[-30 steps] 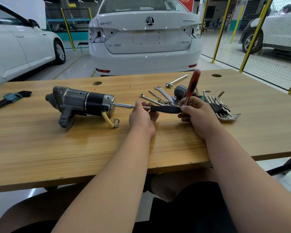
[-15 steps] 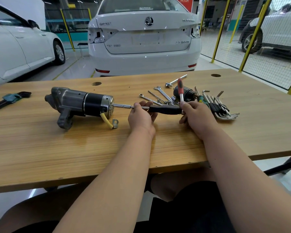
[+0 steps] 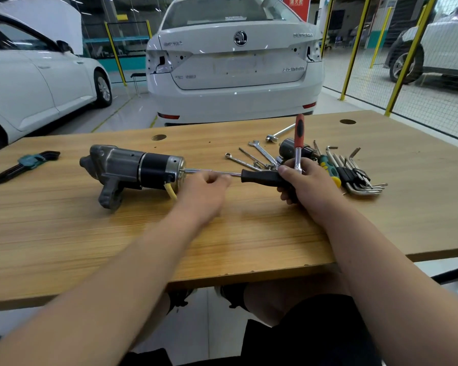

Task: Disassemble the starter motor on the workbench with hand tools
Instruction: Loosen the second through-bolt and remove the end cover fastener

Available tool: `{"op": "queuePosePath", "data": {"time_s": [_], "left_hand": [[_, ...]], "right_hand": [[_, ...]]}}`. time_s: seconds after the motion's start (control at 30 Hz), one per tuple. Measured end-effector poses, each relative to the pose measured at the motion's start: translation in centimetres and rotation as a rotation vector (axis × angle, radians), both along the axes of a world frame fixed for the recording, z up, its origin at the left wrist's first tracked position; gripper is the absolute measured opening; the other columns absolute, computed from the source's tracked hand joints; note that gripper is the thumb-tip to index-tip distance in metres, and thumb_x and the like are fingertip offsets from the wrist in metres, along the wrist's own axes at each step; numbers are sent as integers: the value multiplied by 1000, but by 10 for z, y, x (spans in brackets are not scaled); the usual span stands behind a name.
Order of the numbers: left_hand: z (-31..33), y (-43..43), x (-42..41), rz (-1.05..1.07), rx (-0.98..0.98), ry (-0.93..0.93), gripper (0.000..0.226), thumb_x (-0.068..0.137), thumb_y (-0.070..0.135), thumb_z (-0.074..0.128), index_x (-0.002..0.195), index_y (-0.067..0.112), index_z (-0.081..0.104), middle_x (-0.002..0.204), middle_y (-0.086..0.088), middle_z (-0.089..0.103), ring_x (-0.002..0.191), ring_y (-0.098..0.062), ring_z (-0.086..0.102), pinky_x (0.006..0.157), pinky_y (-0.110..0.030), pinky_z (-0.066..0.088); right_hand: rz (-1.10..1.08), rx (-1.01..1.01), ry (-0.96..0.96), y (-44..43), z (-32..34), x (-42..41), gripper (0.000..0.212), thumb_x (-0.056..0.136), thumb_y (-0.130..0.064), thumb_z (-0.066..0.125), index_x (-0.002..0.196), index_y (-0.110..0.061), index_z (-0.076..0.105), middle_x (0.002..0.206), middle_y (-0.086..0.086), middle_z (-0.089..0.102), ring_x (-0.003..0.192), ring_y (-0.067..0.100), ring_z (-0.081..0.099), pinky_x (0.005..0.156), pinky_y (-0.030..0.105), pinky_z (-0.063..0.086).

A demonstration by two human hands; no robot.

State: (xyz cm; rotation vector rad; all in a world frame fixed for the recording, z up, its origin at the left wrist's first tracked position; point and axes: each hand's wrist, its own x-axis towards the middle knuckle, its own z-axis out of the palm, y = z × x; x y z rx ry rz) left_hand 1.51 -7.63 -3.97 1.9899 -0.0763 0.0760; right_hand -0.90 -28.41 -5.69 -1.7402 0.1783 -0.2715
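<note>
The starter motor [image 3: 135,170] lies on its side left of the worktop's [image 3: 64,233] middle. A black-handled driver [image 3: 259,177] runs level from the motor's right end, its shaft meeting the cap. The right hand [image 3: 302,180] grips the driver's handle, and a red-handled ratchet [image 3: 299,133] stands upright from its fingers. The left hand [image 3: 204,186], blurred, sits at the shaft; its grip cannot be told. Spanners [image 3: 259,151] and hex keys [image 3: 360,178] lie toward the far right corner, and another hex-key set [image 3: 24,165] lies at the left edge.

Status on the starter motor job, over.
Right hand grips black-handled driver, tip at grey-and-black starter motor end cap. Left hand blurred beside shaft, grip unclear. Nothing blocking the tip.
</note>
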Motion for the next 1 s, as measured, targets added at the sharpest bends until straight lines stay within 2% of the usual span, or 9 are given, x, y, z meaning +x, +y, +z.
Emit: {"op": "queuePosePath", "data": {"time_s": [0.07, 0.1, 0.2, 0.3, 0.4, 0.5, 0.7, 0.8, 1.0], "left_hand": [[14, 47, 13, 71, 540, -548, 18, 85, 45, 60, 95, 30, 60, 89, 12, 60, 88, -14, 53, 71, -29, 45], [21, 66, 25, 117, 757, -674, 33, 82, 51, 59, 106, 29, 58, 102, 6, 60, 99, -20, 48, 81, -35, 43], [35, 98, 62, 114, 1141, -323, 90, 68, 83, 45, 142, 33, 32, 147, -4, 34, 134, -36, 19, 111, -54, 15], [34, 101, 83, -19, 1299, -189, 122, 45, 102, 18, 148, 37, 17, 155, 1, 24, 138, -36, 23, 109, -62, 9], [31, 102, 89, -45, 1311, -264, 121, 41, 104, 11, 145, 43, 19, 153, 3, 28, 131, -34, 34, 104, -56, 21], [25, 104, 90, -29, 1278, -304, 108, 48, 98, 20, 141, 45, 26, 148, 1, 36, 127, -34, 36, 105, -52, 21], [19, 102, 88, -14, 1166, -416, 88, 53, 87, 35, 130, 46, 40, 140, 3, 42, 122, -32, 38, 100, -48, 25], [19, 104, 88, -40, 1148, -425, 77, 58, 82, 40, 126, 46, 42, 138, 4, 43, 121, -30, 38, 99, -47, 24], [16, 105, 84, -87, 1131, -430, 70, 66, 73, 35, 132, 50, 38, 140, 11, 44, 118, -26, 33, 94, -43, 18]], "right_hand": [[15, 185, 17, 2, 2, 5, 21, 95, -26, 64, 114, -16, 61, 82, 8, 67, 56, 13, 63, 51, 25, 51], [12, 276, 40, 3, 4, 7, 22, 95, -24, 64, 115, -14, 62, 87, 9, 65, 57, 14, 62, 51, 26, 51], [15, 556, 132, 10, 11, 10, 24, 95, -14, 63, 119, -12, 62, 98, 12, 63, 68, 19, 59, 52, 27, 53], [42, 736, 179, 13, 16, 16, 29, 93, -3, 55, 119, -13, 60, 104, 15, 58, 76, 21, 55, 56, 28, 53], [53, 777, 133, 13, 21, 26, 25, 92, -1, 51, 112, -15, 59, 105, 14, 56, 85, 22, 59, 60, 27, 52], [6, 630, 144, 13, 20, 36, 22, 96, -16, 58, 117, -13, 55, 104, 13, 62, 90, 23, 66, 61, 28, 55], [-60, 47, 139, 13, 10, 34, 29, 103, -42, 45, 115, -19, 58, 86, 7, 70, 50, 12, 65, 43, 23, 48], [-87, -84, 99, 12, 9, 24, 35, 101, -51, 41, 103, -21, 60, 61, 1, 68, 41, 12, 54, 42, 26, 42], [-59, -214, 12, 12, 6, 12, 31, 99, -50, 47, 97, -21, 59, 55, -2, 60, 37, 8, 46, 41, 25, 39]]}}
